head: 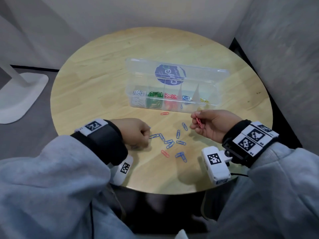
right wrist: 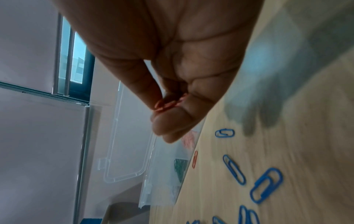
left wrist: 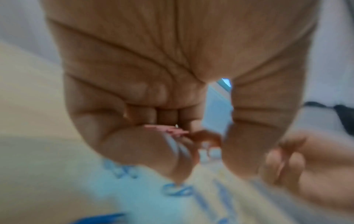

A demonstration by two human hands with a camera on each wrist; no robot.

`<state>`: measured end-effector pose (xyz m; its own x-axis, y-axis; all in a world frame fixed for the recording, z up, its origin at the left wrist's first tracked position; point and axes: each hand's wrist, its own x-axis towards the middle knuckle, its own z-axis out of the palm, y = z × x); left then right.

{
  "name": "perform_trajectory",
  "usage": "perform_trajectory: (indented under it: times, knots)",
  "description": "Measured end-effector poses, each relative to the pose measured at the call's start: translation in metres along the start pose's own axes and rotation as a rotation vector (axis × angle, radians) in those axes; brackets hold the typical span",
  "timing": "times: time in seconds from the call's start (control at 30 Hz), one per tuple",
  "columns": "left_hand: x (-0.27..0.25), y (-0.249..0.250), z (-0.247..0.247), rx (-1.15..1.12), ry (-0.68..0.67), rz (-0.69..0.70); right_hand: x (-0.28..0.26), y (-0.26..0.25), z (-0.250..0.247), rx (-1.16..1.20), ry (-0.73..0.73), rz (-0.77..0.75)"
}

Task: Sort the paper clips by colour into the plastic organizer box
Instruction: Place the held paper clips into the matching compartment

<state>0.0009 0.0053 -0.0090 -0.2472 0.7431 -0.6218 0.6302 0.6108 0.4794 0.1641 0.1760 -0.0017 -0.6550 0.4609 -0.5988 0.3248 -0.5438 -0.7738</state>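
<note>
Clear, glossy plastic organizer box (head: 174,107) with thin dividers, lid hinged open, on the round pale wooden table (head: 96,73), just beyond the right hand's (head: 213,125) fingertips. Five compartments: white, green, red, blue, yellow clips. Thin red wire paper clips (head: 198,121), number unclear, pinched between right thumb and fingers. Left hand (head: 133,132) curled knuckles-down on the tabletop; pink and blue clips (left wrist: 168,131) blurrily seen inside. Between the hands, about ten loose blue paper clips (head: 170,143) and two loose red clips (head: 164,153).

Left hand (head: 136,132) fisted on table; right hand (head: 211,125) raised, pinching.
</note>
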Motion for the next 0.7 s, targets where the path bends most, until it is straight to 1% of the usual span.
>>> perform_trajectory:
  times: [0.1,0.17,0.23,0.27,0.33,0.4,0.43,0.53,0.6,0.63,0.7]
  knots:
    - [-0.003,0.012,-0.009,-0.614,0.029,0.074,0.002,-0.002,0.002,0.058,0.023,0.017]
    - [-0.004,0.017,-0.012,-0.898,0.048,0.107,0.003,-0.003,0.003,0.059,0.024,0.013]
    - [-0.003,0.019,-0.013,-1.088,0.060,0.147,0.003,-0.003,0.004,0.029,0.022,0.008]
    - [-0.004,0.021,-0.013,-1.141,0.063,0.159,0.004,-0.003,0.005,0.003,0.022,0.007]
    - [-0.003,0.025,-0.011,-1.164,0.074,0.151,0.005,-0.001,0.005,-0.085,0.027,0.000]
    - [0.000,0.028,-0.006,-1.053,0.102,0.116,0.008,0.001,0.006,-0.211,0.045,-0.023]
    - [0.002,0.028,-0.003,-0.932,0.111,0.112,0.009,0.001,0.006,-0.277,0.052,-0.038]
    - [0.005,0.029,0.009,-0.357,0.083,0.160,0.011,0.000,0.009,-0.406,0.058,-0.079]
    - [0.004,0.031,0.018,-0.050,0.033,0.169,0.012,-0.003,0.011,-0.499,0.067,-0.112]
    - [0.003,0.033,0.022,0.052,0.016,0.171,0.012,-0.006,0.013,-0.588,0.069,-0.133]
    - [0.001,0.038,0.025,0.183,0.010,0.181,0.011,-0.010,0.021,-0.875,0.075,-0.192]
